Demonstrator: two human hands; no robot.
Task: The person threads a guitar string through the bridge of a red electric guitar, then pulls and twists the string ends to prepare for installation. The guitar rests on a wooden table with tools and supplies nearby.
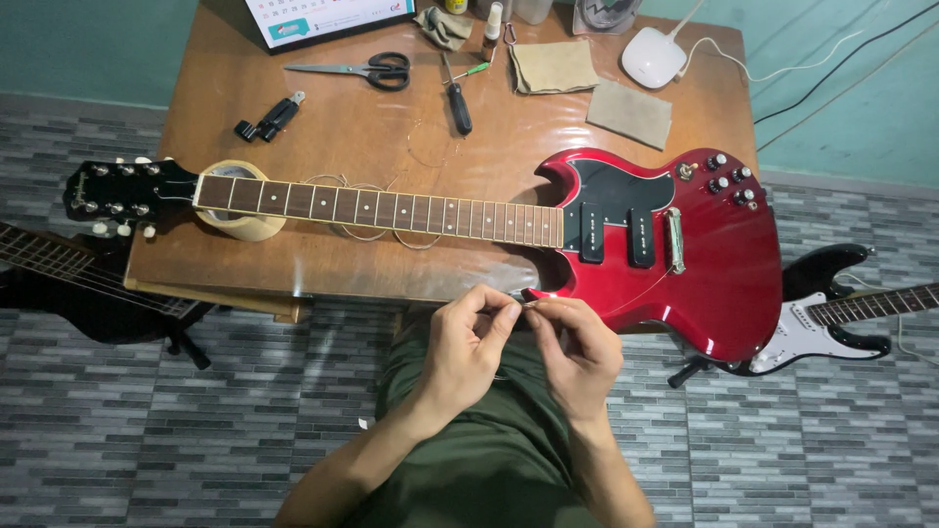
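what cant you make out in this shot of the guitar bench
Head view only:
- What the left hand and right hand pinch: too thin, hidden by fingertips.
- Black guitar: cut off by left edge.
- White guitar: partly behind the red guitar.
- Items at the table back: cropped by top edge.

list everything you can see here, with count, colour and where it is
electric guitar: 1, red body, black headstock, lying across the table
tape roll: 1, beige, under the guitar neck
loose strings: thin coils, under the neck
thin string: 1, pinched between both hands
scissors: 1, black handles, table top centre
screwdriver: 1, black handle, beside scissors
black tool: 1, table left
cloths: 2, tan, table right
white device: 1, far right corner
table: 1, brown wood
other guitars: 2, on the floor at either side
left hand: 1, by table edge
right hand: 1, beside it
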